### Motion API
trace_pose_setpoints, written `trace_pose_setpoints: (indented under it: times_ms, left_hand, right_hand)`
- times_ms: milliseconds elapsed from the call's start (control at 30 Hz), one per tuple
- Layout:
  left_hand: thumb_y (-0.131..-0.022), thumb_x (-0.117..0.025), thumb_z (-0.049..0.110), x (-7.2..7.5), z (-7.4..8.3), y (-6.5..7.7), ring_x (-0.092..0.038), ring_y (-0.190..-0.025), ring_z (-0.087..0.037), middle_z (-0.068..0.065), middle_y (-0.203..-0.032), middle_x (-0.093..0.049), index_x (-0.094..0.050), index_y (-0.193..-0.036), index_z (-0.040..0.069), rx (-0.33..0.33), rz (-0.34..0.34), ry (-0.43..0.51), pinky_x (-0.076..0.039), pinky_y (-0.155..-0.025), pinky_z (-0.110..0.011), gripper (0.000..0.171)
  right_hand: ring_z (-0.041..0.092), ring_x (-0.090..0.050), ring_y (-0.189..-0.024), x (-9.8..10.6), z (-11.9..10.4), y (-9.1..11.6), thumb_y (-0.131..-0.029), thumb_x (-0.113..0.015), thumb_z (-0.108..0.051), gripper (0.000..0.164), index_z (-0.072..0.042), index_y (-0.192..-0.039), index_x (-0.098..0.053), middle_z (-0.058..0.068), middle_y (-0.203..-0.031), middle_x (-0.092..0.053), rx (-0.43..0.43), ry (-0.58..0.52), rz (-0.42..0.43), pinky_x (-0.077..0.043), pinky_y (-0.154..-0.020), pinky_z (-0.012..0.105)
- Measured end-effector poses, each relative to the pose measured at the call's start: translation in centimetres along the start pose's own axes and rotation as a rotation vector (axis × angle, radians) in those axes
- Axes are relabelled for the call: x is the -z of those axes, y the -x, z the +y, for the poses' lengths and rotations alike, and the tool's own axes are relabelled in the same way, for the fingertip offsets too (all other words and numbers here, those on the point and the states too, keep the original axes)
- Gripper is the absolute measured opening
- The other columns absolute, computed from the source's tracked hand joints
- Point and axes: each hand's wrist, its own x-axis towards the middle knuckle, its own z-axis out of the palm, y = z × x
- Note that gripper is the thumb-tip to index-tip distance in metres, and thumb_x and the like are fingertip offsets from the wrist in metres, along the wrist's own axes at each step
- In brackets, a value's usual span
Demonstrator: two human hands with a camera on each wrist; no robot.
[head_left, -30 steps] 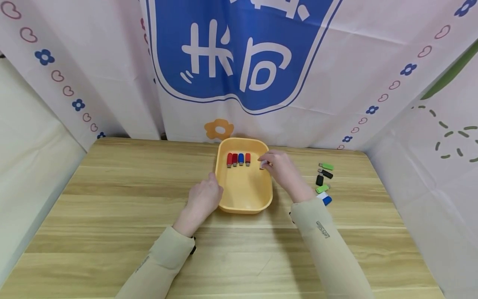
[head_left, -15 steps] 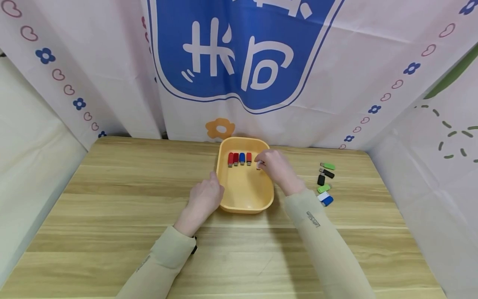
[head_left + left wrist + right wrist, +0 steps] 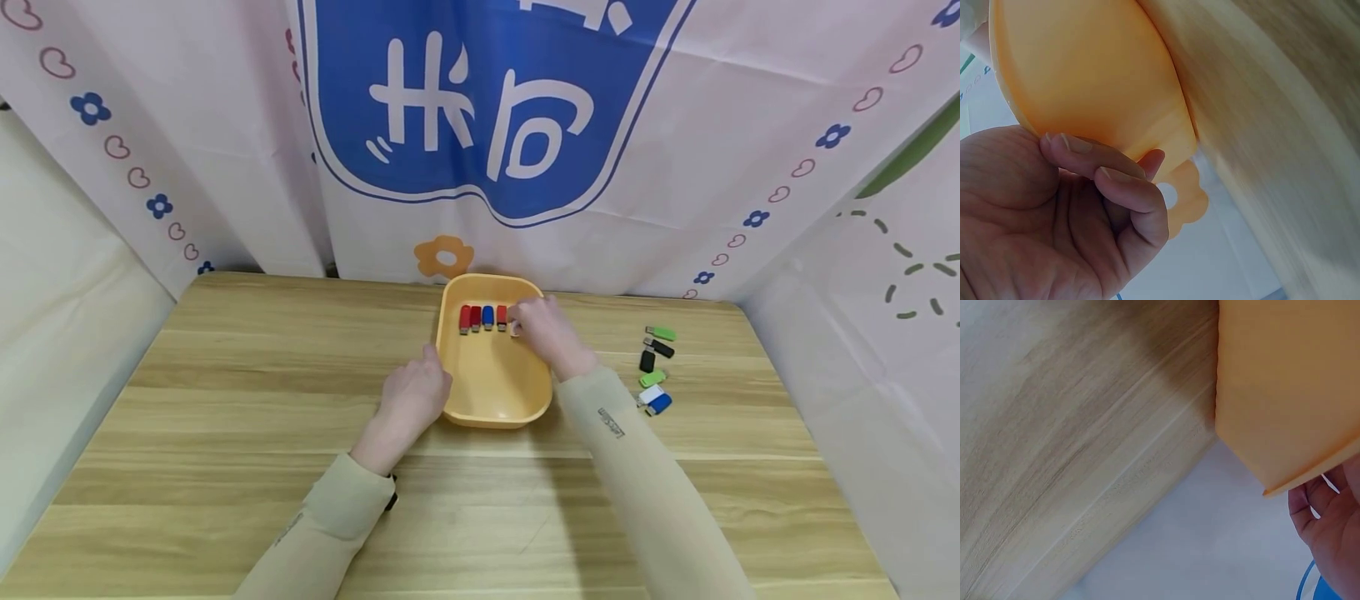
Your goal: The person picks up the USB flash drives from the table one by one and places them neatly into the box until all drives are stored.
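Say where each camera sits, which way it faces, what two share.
Head: worn there, facing forward and down at the yellow rounded plastic tray; left hand, right hand, beige cloth sleeves show.
Left wrist: worn there, facing the tray's outer wall; left hand, right sleeve show.
Right wrist: worn there, facing tray and brown wooden table; right hand partly shows.
Wrist views share the tray.

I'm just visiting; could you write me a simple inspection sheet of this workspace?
Surface: wood-grain table.
Job's things: yellow tray holding a row of USB sticks: red stick, dark-red stick, blue stick, orange-red stick; outside, on its right, two green sticks, two black sticks, white stick, second blue stick.
Clutter: nothing seen.
Hands: left hand holds the tray's left edge; right hand pinches a small pale piece, mostly hidden, inside it.
Cables: nothing seen.
Surroundings: white curtain with blue print.
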Motion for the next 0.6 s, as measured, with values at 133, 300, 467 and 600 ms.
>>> trace_pose_setpoints:
  times_ms: [133,300,467,600]
  left_hand:
    - [-0.101,-0.051,0.020,0.0,0.0,0.0,-0.054,-0.053,-0.023,-0.011,-0.063,-0.054,-0.049,-0.116,-0.007,0.000,0.001,-0.004,-0.042,-0.043,-0.033,0.030]
    - [-0.101,-0.050,0.020,0.1,0.1,0.0,-0.055,-0.054,-0.024,-0.012,-0.065,-0.054,-0.048,-0.119,-0.007,0.015,-0.013,0.003,-0.043,-0.045,-0.034,0.033]
    - [-0.102,-0.049,0.021,0.1,0.1,-0.1,-0.055,-0.055,-0.024,-0.012,-0.066,-0.055,-0.048,-0.121,-0.007,0.025,-0.023,0.008,-0.043,-0.045,-0.034,0.034]
    - [-0.102,-0.050,0.021,0.1,0.1,-0.1,-0.055,-0.054,-0.024,-0.012,-0.065,-0.055,-0.048,-0.121,-0.007,0.019,-0.020,0.011,-0.043,-0.044,-0.034,0.034]
  right_hand:
    - [0.024,-0.071,-0.087,-0.4,0.1,-0.3,-0.083,-0.077,-0.006,0.011,-0.008,-0.094,-0.078,0.009,-0.095,-0.076,-0.012,0.028,-0.006,-0.053,-0.087,0.044]
    - [0.025,-0.068,-0.085,-0.8,0.3,-0.5,-0.087,-0.072,-0.005,0.011,-0.009,-0.094,-0.079,0.010,-0.095,-0.072,-0.032,0.078,-0.031,-0.050,-0.085,0.044]
    - [0.026,-0.066,-0.089,-1.1,0.2,-0.7,-0.090,-0.064,0.001,0.018,-0.009,-0.096,-0.078,0.011,-0.100,-0.068,-0.038,0.155,-0.037,-0.047,-0.082,0.043]
    - [0.027,-0.065,-0.093,-1.4,0.0,-0.8,-0.092,-0.062,0.000,0.017,-0.007,-0.097,-0.077,0.013,-0.103,-0.066,-0.032,0.221,-0.034,-0.048,-0.084,0.043]
